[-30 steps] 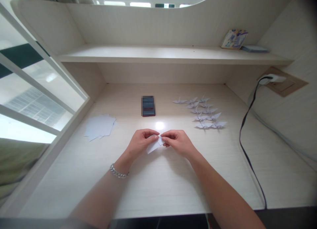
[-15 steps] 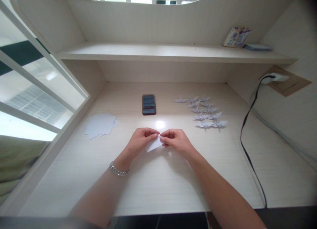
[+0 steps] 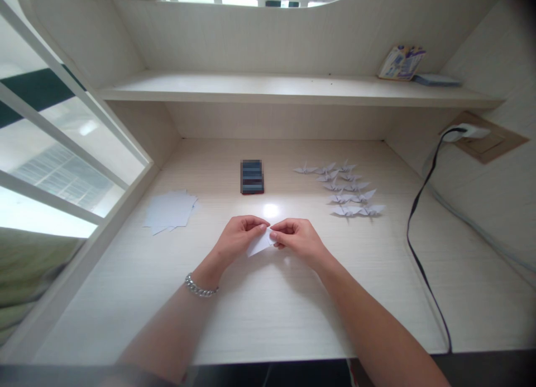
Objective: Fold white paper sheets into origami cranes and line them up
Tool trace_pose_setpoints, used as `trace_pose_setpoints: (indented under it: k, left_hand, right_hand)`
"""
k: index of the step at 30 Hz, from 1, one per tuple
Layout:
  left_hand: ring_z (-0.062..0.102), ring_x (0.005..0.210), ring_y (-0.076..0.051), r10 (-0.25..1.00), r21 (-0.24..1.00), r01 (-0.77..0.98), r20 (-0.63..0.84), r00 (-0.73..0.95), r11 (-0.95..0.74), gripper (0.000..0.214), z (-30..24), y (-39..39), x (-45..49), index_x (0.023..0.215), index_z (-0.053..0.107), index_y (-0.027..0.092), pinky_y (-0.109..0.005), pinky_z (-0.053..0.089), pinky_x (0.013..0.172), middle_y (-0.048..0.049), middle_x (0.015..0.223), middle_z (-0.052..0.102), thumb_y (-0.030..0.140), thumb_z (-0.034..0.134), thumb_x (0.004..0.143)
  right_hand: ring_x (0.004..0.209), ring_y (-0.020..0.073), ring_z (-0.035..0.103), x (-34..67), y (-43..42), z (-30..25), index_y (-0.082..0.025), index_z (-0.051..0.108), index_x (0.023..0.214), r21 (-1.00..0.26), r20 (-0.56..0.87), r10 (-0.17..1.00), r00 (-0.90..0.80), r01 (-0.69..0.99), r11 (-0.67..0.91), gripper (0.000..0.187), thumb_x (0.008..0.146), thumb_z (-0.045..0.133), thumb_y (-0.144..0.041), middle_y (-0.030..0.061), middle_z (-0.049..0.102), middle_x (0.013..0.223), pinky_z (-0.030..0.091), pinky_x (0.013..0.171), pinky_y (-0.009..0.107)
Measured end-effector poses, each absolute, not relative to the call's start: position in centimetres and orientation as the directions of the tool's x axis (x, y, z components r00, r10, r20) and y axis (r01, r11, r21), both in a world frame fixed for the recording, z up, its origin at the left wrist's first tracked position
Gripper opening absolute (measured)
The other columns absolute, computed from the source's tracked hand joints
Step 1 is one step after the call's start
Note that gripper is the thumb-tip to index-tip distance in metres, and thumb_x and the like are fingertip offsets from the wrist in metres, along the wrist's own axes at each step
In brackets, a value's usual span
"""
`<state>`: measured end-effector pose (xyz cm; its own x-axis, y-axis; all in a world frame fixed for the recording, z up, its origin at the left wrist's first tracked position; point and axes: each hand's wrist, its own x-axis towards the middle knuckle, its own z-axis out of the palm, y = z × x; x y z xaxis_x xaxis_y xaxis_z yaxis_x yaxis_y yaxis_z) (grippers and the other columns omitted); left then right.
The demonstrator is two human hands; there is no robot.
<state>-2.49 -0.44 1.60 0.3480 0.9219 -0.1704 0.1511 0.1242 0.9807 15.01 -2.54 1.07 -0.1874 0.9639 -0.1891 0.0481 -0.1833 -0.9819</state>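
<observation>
A small folded piece of white paper (image 3: 259, 245) is pinched between my two hands, just above the middle of the desk. My left hand (image 3: 239, 234) grips its upper left edge with thumb and fingers, and a silver chain bracelet (image 3: 201, 286) circles that wrist. On the other side, my right hand (image 3: 298, 237) pinches the paper's right corner; its fingertips almost touch those of the left. Part of the paper is covered by the fingers. Farther back on the right stand several white paper cranes (image 3: 350, 198) in short rows.
To the left lies a loose pile of white paper sheets (image 3: 170, 211). A dark phone (image 3: 252, 177) rests behind my hands. A black cable (image 3: 412, 208) runs from the wall socket (image 3: 488, 138) down the desk's right side. Above the back is a shelf (image 3: 251, 85) carrying a small box (image 3: 401, 63).
Almost nothing differs. Both hands keep their pinch on the folded paper, which has tilted very slightly.
</observation>
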Motion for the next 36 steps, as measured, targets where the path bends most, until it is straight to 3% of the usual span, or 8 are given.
trace_pose_setpoints:
  k: [6, 14, 23, 29, 36]
  left_hand:
    - [0.056, 0.056, -0.013, 0.917, 0.98, 0.132, -0.186, 0.353, 0.148, 0.031, 1.63, -0.33, -2.66, 0.103, 0.063, 0.016, -0.022, 0.038, 0.047, -0.002, 0.067, 0.064, 0.03, 0.057, 0.075]
    - [0.059, 0.06, -0.014, 0.923, 0.984, 0.048, -0.175, 0.342, 0.169, 0.027, 1.62, -0.29, -2.68, 0.1, 0.064, 0.017, -0.023, 0.042, 0.05, -0.0038, 0.074, 0.067, 0.025, 0.055, 0.075]
    - [0.06, 0.058, -0.015, 0.939, 0.984, 0.142, -0.149, 0.309, 0.11, 0.035, 1.52, -0.76, -2.38, 0.099, 0.063, 0.015, -0.023, 0.042, 0.049, -0.0056, 0.072, 0.069, 0.038, 0.063, 0.073]
    - [0.062, 0.062, -0.016, 0.949, 0.976, 0.204, -0.133, 0.286, 0.075, 0.042, 1.79, -0.82, -2.44, 0.099, 0.063, 0.015, -0.023, 0.043, 0.05, -0.0053, 0.072, 0.068, 0.037, 0.071, 0.065]
    - [0.06, 0.063, -0.015, 0.955, 0.976, 0.21, -0.114, 0.275, 0.056, 0.031, 2.08, -0.59, -2.69, 0.095, 0.066, 0.015, -0.023, 0.043, 0.052, -0.0053, 0.076, 0.067, 0.033, 0.066, 0.07]
  right_hand:
    - [0.061, 0.0144, 0.063, 15.17, -2.58, 1.02, -0.013, 0.07, 0.083, -0.982, -0.19, 0.965, -0.182, 0.043, -0.185, 0.025, 0.066, 0.071, -0.031, 0.0052, 0.068, 0.068, 0.051, 0.059, 0.027]
    - [0.062, 0.0139, 0.062, 15.42, -2.62, 1.24, -0.013, 0.071, 0.084, -0.985, -0.174, 0.963, -0.206, 0.019, -0.174, 0.023, 0.068, 0.07, -0.029, 0.0053, 0.068, 0.07, 0.051, 0.06, 0.027]
    - [0.062, 0.0148, 0.062, 15.18, -2.6, 1.17, -0.013, 0.071, 0.083, -0.981, -0.192, 0.961, -0.2, 0.026, -0.191, 0.026, 0.067, 0.07, -0.034, 0.0058, 0.068, 0.07, 0.052, 0.06, 0.028]
    - [0.062, 0.0143, 0.063, 15.24, -2.57, 1.24, -0.014, 0.071, 0.082, -0.986, -0.166, 0.966, -0.199, 0.042, -0.161, 0.026, 0.069, 0.069, -0.036, 0.0056, 0.068, 0.07, 0.052, 0.059, 0.027]
    - [0.061, 0.0159, 0.064, 15.76, -2.34, 1.03, -0.013, 0.07, 0.084, -0.985, -0.17, 0.972, -0.165, 0.058, -0.162, 0.027, 0.067, 0.071, -0.034, 0.0053, 0.067, 0.067, 0.053, 0.06, 0.029]
